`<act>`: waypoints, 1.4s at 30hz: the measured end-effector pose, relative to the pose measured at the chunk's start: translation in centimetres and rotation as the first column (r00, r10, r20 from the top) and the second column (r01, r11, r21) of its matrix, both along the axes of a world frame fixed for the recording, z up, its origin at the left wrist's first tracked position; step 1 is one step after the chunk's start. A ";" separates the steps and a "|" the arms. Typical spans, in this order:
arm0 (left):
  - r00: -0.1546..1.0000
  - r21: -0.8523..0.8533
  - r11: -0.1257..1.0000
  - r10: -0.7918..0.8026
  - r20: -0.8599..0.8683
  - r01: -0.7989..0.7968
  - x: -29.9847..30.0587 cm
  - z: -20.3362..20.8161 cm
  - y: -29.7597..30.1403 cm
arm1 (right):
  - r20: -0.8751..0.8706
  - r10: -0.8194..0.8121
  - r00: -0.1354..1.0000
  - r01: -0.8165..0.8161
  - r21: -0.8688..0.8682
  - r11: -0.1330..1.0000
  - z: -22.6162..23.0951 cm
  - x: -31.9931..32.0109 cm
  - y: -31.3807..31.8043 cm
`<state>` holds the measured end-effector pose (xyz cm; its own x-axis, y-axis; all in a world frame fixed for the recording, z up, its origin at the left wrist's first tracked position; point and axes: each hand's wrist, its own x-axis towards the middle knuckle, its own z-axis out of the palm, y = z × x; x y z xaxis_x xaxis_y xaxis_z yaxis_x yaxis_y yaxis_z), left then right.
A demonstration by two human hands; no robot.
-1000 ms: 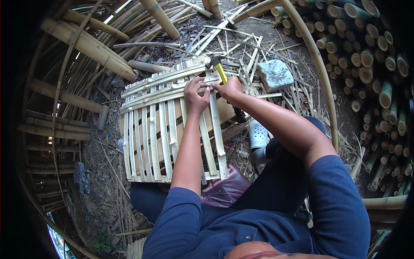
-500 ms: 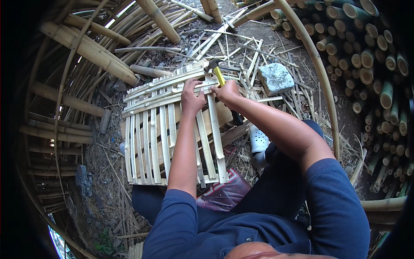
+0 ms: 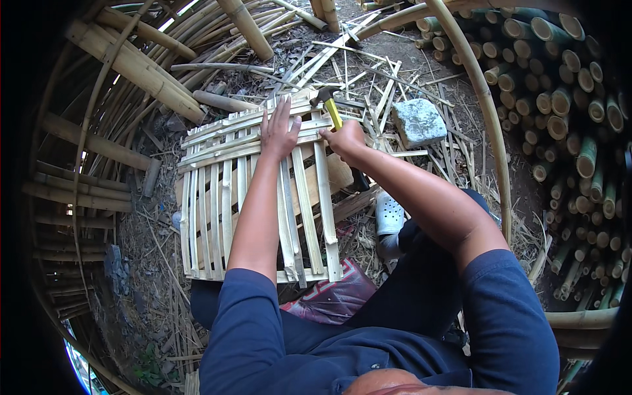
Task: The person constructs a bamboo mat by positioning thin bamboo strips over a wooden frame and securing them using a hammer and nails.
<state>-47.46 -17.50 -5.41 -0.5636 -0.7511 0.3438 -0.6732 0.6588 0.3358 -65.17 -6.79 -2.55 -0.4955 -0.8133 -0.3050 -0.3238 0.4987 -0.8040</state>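
Observation:
A panel of split bamboo slats [image 3: 306, 210] lies before me, its long slats crossed by several strips near the far edge. My left hand [image 3: 279, 135] rests flat on those cross strips, fingers stretched out and pointing away from me. To its right, my right hand [image 3: 344, 140] is wrapped round a hammer [image 3: 334, 113] with a yellow handle and dark head. The hammer head is over the panel's far right corner; whether it touches the slats I cannot tell. Beneath the panel, a wooden board [image 3: 339, 172] shows between the slats.
A pale stone block [image 3: 420, 122] sits right of the panel among scattered bamboo strips. Cut bamboo poles [image 3: 559, 112] are stacked at the right. Thick bamboo poles [image 3: 135, 66] stand at the left. A patterned sack [image 3: 339, 293] lies by my legs, near a light clog [image 3: 390, 214].
My left hand has flattened and straightened its fingers, shifting slightly left and away along the cross strips. The panel sits a little further left in view. The right hand keeps its hold on the hammer.

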 end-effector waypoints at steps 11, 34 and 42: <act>0.827 -0.269 0.905 0.415 0.380 -0.330 -3.3 0.4 1.7 | 0.136 0.076 0.988 -0.089 0.092 0.992 2.4 -0.5 0.8; 0.905 -0.104 0.936 0.352 0.237 -0.337 -3.9 -0.2 0.8 | -0.596 0.425 0.681 -0.520 0.015 0.854 3.9 -4.7 7.9; 0.907 -0.108 0.936 0.352 0.233 -0.336 -3.8 0.1 1.0 | -0.570 0.418 0.707 -0.501 0.013 0.866 4.1 -4.5 8.1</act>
<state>-51.21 -16.55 -5.33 -0.3467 -0.8945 0.2822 -0.9174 0.3861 0.0967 -69.62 1.30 1.51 -0.0955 -0.9952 0.0215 -0.8801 0.0743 -0.4690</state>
